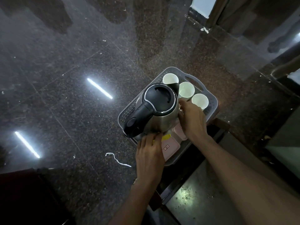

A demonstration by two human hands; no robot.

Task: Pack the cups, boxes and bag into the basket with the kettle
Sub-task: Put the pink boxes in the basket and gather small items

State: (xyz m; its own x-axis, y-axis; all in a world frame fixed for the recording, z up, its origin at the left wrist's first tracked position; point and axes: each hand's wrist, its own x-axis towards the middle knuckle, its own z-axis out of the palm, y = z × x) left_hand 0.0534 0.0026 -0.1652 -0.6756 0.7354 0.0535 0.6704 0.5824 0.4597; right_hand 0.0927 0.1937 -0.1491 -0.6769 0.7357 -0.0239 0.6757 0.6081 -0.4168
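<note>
The kettle stands in the basket, three cups at its 1 o'clock, pink boxes at 5. The right hand cups its side; the left hand touches something yellow, grasp unclear. Best steady the kettle, slide things flat

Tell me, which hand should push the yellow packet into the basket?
Probably the left hand. It already rests beside the yellow packet at the kettle's base, while the right hand is busy against the kettle's side, nearer the cups.
</note>
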